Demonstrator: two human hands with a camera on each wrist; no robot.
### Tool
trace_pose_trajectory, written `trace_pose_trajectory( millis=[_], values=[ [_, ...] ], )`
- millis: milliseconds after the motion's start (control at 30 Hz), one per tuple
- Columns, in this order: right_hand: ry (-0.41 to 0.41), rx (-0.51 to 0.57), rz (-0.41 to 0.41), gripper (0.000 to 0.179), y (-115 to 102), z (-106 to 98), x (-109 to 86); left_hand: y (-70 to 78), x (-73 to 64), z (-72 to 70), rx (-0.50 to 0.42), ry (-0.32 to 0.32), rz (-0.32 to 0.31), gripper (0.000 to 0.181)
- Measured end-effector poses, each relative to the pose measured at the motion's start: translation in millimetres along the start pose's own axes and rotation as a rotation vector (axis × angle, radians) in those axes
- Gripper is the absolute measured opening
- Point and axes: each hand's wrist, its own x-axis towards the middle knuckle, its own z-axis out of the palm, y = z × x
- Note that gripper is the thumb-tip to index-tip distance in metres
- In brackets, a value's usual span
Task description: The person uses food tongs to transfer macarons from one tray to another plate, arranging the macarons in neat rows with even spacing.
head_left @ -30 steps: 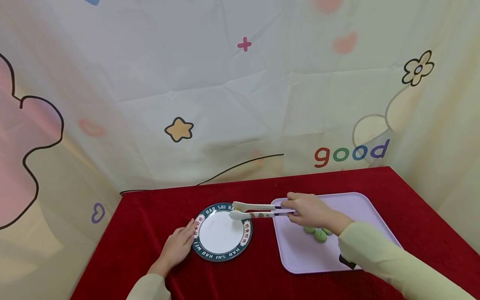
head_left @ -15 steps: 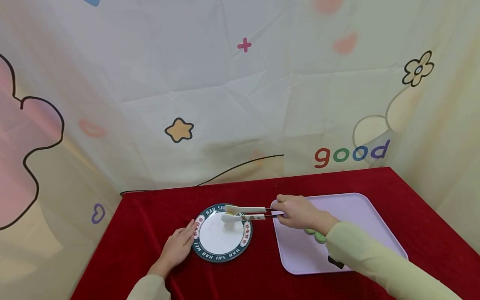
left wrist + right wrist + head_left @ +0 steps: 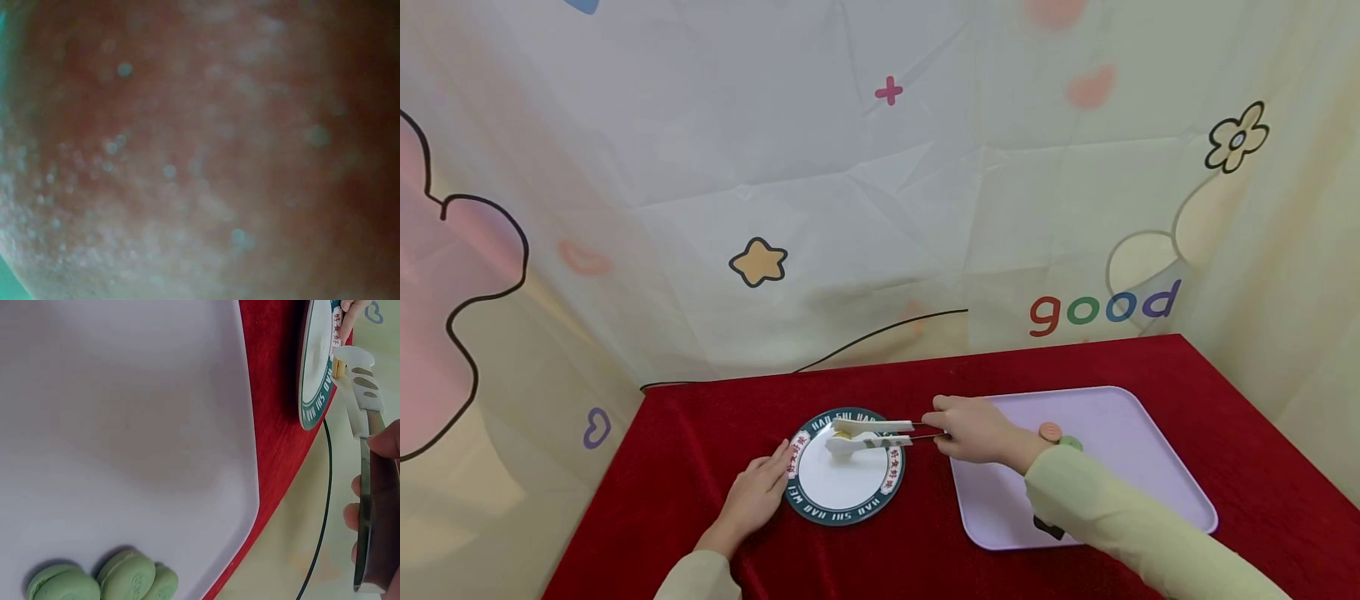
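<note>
My right hand (image 3: pixel 973 429) grips a pair of tongs (image 3: pixel 880 427) with metal arms and white tips. Between the tips, above the plate, is a small yellow piece (image 3: pixel 339 367), which looks like a macaron; the tips partly hide it. Under them lies a round white plate (image 3: pixel 842 487) with a dark green lettered rim. The fingers of my left hand (image 3: pixel 756 492) rest on its left rim. Green macarons (image 3: pixel 128 575) and a pinkish-orange one (image 3: pixel 1050 431) sit on the lilac tray (image 3: pixel 992 521), partly hidden by my right arm. The left wrist view is only blur.
A red cloth (image 3: pixel 925 517) covers the table, with the tray to the right of the plate. Behind the table hangs a pale printed curtain (image 3: pixel 850 208). A small black object (image 3: pixel 1048 527) shows beneath my right sleeve.
My right hand has moved left and slightly toward me, carrying the tongs and yellow piece from the plate's right rim to over its middle. My left hand and the plate stay still.
</note>
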Motion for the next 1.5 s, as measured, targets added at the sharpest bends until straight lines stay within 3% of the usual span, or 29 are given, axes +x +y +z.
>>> trace_pose_trajectory(
  millis=[633,1100,1500],
  values=[
    [-0.028,-0.002,-0.008,0.014,-11,16,16.8,-1.2,0.5,0.1,-0.008,-0.015,-0.006,0.044],
    [-0.106,0.035,0.022,0.016,-19,17,27.7,-1.8,-0.3,0.1,-0.005,-0.004,0.004,0.044],
    [-0.108,0.032,0.008,0.013,-21,21,34.3,-0.3,0.5,-1.4,-0.004,-0.020,0.001,0.044]
  ],
)
